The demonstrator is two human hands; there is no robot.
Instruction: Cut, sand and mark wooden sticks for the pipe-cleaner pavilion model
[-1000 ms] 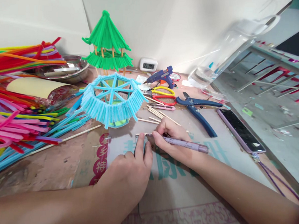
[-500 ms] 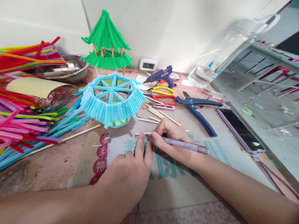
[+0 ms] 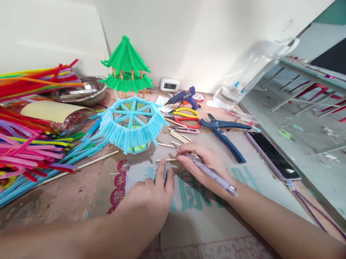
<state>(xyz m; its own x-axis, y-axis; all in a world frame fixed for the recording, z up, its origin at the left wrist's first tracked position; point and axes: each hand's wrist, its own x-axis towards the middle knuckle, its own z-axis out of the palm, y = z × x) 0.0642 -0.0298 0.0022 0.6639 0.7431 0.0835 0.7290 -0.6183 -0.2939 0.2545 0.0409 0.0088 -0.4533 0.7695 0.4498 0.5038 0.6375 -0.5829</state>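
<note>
My left hand (image 3: 146,202) presses down on the grey printed cardboard (image 3: 213,229), index and middle fingers stretched out, the others curled. A short wooden stick (image 3: 165,160) lies just beyond those fingertips; something small with dark markings beneath them is mostly covered. In my right hand (image 3: 204,162) is a purple patterned pen (image 3: 215,177), its back end tilted toward me. The pen's tip is hidden by my fingers, which are close to the stick's right end. Several cut wooden sticks (image 3: 179,136) lie just beyond my right hand.
Behind my hands stands a light-blue pipe-cleaner roof (image 3: 128,132), with a green tiered one (image 3: 127,64) farther back. Pipe cleaners (image 3: 22,147) heap on the left. Blue cutters (image 3: 225,136), scissors (image 3: 188,122), a glue gun (image 3: 185,97) and a phone (image 3: 272,155) lie right.
My right hand has lifted slightly and rolled, so the pen slants more steeply and more of the stick shows. My left hand stays pressed down. The whole view has shifted a little.
</note>
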